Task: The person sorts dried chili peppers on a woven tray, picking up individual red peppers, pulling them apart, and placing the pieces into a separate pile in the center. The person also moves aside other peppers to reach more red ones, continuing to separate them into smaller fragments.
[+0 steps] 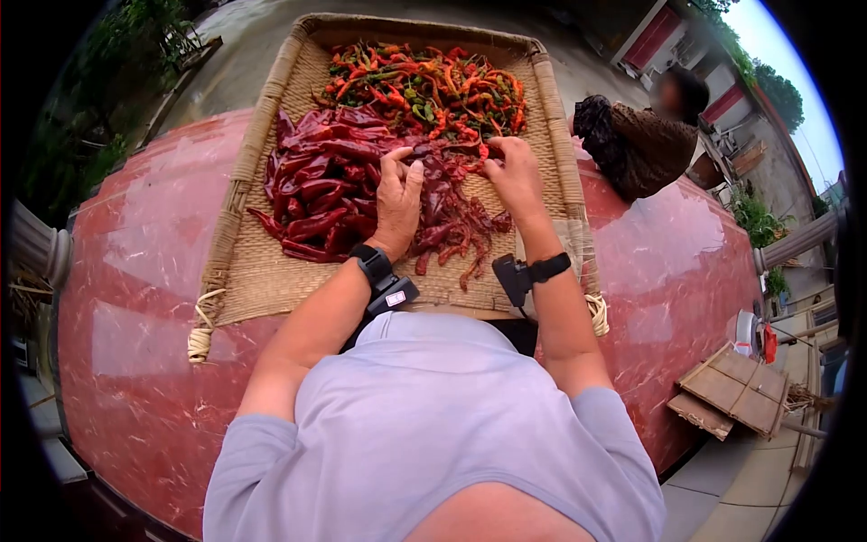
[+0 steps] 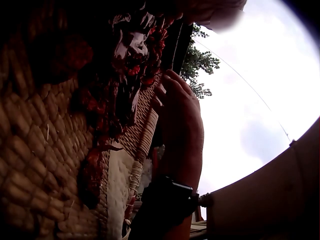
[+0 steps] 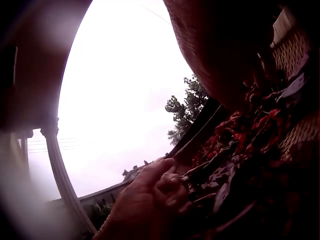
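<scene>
In the head view, a flat woven tray [image 1: 256, 287] holds three kinds of chilies. My left hand [image 1: 397, 203] hovers over the middle, thumb and bent forefinger close together beside the big dark red dried chilies [image 1: 316, 190]. I cannot tell whether anything is between them. My right hand [image 1: 517, 181] pinches a small red chili [image 1: 477, 165] between thumb and fingers at the right of the middle pile. Wrinkled, darker dried chilies [image 1: 442, 203] lie between the hands. In the right wrist view, the left hand [image 3: 150, 192] shows curled fingers; the left wrist view shows the right hand [image 2: 180, 110] from its side.
Thin red, orange and green chilies [image 1: 429, 86] fill the tray's far end. The tray stands above a shiny red stone surface [image 1: 135, 271]. A person [image 1: 646, 144] sits beyond its right side. Flattened cardboard [image 1: 736, 388] lies at the lower right.
</scene>
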Tool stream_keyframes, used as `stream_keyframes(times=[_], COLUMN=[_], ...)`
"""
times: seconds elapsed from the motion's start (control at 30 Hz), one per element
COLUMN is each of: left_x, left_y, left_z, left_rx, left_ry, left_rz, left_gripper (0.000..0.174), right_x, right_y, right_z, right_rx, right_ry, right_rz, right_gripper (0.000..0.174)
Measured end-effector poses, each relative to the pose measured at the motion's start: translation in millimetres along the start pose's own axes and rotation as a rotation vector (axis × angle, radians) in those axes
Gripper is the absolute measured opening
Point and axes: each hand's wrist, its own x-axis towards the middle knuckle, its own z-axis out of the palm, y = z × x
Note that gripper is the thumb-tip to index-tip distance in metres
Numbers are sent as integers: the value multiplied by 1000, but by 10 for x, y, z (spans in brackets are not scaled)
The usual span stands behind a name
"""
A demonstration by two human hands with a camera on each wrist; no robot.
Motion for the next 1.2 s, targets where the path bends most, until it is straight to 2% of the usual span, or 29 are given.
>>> stream_keyframes(times=[0.07, 0.17, 0.27, 0.37, 0.47, 0.5, 0.57, 0.63, 0.73, 0.77, 0.87, 0.93, 1.0, 1.1, 1.2], left_x=[1, -1, 0, -1, -3, -3, -5, -15, 4, -3, -2, -2, 19, 51, 53], left_y=[-7, -2, 37, -8, 14, 61, 158, 233, 178, 204, 271, 301, 276, 212, 204], left_z=[11, 19, 22, 8, 17, 4, -12, -28, -33, -27, -27, -32, -41, -68, -73], left_rx=[-10, 2, 27, 44, 5, -3, -34, -77, -10, -42, -210, -255, -300, -350, -335], left_ry=[3, 4, 5, 9, -11, -38, -120, -235, -361, -379, -423, -372, -342, -329, -258], left_rz=[3, 1, -3, 6, 17, 5, -42, -109, -105, -120, -297, -338, -358, -358, -272], left_gripper=[33, 33, 33, 31, 27, 25, 23, 22, 27, 33, 36, 33, 29, 20, 20], right_x=[-69, -67, -124, -121, -123, -101, -90, -112, -183, -216, -271, -312, -317, -356, -327], right_y=[235, 345, 352, 416, 782, 792, 811, 603, 101, -39, -323, -410, -359, -366, -191], right_z=[-96, -197, -186, -164, -23, -41, -65, -174, -319, -352, -309, -207, -81, -140, -57], right_rx=[-283, -349, -307, -167, -6, 118, 471, 771, 1029, 1069, 1131, 1111, 1087, 1099, 988], right_ry=[65, -261, -290, -258, -177, -148, -131, -108, -152, -199, -319, -397, -430, -384, -287], right_rz=[49, 273, 281, 336, 238, 232, 286, 308, 359, 394, 325, 240, 266, 443, 572], right_gripper=[49, 58, 63, 64, 62, 54, 50, 41, 37, 35, 36, 34, 37, 42, 45])
